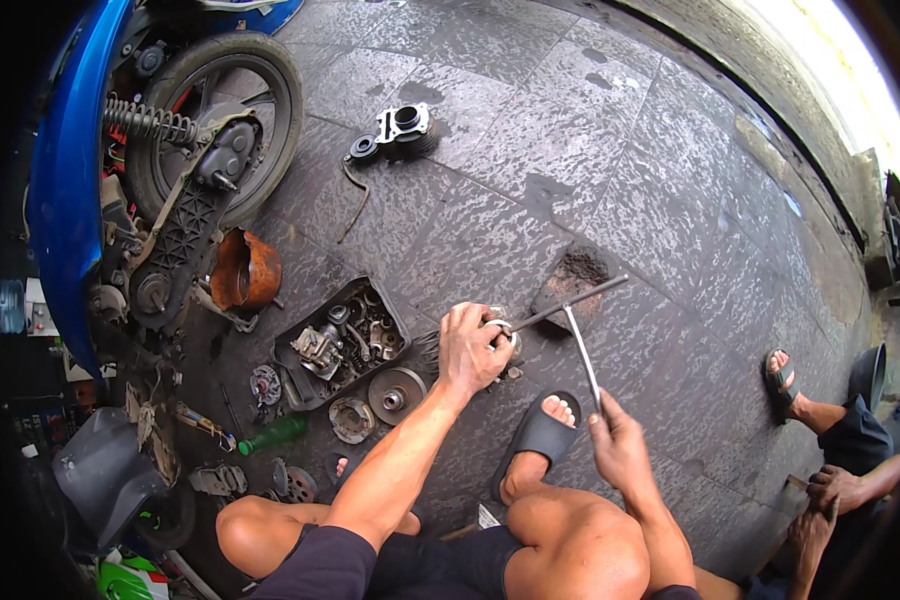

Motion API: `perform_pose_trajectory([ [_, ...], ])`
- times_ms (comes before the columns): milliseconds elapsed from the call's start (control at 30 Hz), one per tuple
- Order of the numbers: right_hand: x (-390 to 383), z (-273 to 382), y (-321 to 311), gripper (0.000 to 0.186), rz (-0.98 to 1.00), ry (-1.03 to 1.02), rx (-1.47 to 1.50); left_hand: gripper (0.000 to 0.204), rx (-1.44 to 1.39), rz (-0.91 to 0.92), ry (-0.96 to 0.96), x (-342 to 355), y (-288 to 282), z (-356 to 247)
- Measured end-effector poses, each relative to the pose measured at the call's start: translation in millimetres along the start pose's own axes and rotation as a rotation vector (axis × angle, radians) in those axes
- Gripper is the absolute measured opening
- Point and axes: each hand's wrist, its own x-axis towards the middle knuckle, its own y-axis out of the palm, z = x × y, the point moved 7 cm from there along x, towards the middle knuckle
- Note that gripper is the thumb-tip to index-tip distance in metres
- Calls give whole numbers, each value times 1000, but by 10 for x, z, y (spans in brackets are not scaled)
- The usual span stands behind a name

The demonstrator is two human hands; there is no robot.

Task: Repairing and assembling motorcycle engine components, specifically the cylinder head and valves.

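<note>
My left hand (473, 350) is closed around a small round, light metal part (508, 338), low over the dark tiled floor; the fingers hide much of it. In my right hand (620, 445) is the lower end of a T-shaped metal bar tool (582, 352), gripped with the fingers wrapped round it. One end of the tool's crossbar reaches the round part by my left fingertips; whether it touches cannot be told. Behind the crossbar lies a rusty, dirt-covered block (573, 282). Left of my left hand sits a black tray (398, 318) with several greasy engine parts.
A blue motorcycle (70, 190) with its rear wheel (288, 130) stands at the left. An engine cylinder (420, 140) lies farther off. Nearer are an orange-brown container (252, 270), a metal drum (397, 395) and a green bottle (275, 433). At right, another person's hands (838, 488) show.
</note>
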Motion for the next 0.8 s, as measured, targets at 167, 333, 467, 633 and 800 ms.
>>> perform_pose_trajectory([
  [167,23,0,-51,42,-69,-36,97,16,26,-5,14,15,-13,-4],
  [333,89,-104,-58,41,-37,-65,71,18,6,34,9,34,-19,-7],
  [467,121,-727,-141,36,-83,275,595,25,-169,7,-33,-22,-83,94],
  [633,79,-1684,-183,34,-253,444,632,22,-410,-274,-314,-315,-159,564],
  [800,177,-1376,-355,58,-575,172,-668,22,-712,-283,-1135,-1144,179,1105],
])
